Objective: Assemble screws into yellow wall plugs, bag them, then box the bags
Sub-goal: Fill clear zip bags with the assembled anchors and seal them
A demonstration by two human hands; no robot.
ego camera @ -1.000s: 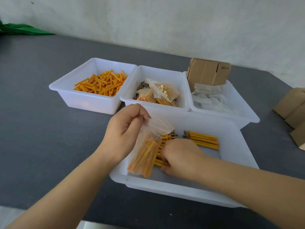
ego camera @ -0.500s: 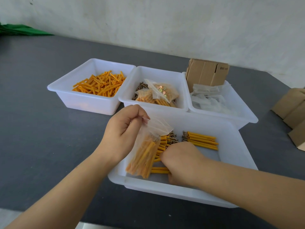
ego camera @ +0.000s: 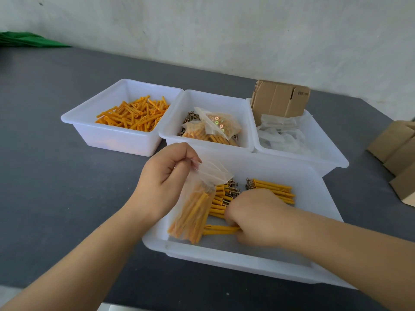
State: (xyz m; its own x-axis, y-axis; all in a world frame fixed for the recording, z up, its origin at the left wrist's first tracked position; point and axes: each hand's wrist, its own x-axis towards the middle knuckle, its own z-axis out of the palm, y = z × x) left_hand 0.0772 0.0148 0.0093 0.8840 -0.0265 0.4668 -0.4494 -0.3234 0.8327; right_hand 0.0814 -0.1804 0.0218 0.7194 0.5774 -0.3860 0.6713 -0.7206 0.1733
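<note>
Bag held open over the near bin

The clear plastic bag part-filled with yellow plugs (ego camera: 195, 212) hangs in the near white plastic bin (ego camera: 235, 257), its mouth pinched by the curled fingers of the left hand (ego camera: 164, 178); the right hand (ego camera: 253, 218), fingers curled, grips two yellow plugs with screws (ego camera: 220, 230) just beside the bag; more assembled plugs (ego camera: 274, 190) lie behind it; on the dark grey bench (ego camera: 56, 187), three white bins stand beyond: loose plugs (ego camera: 134, 114), filled bags (ego camera: 215, 129), empty bags with a cardboard box (ego camera: 279, 99)
</note>
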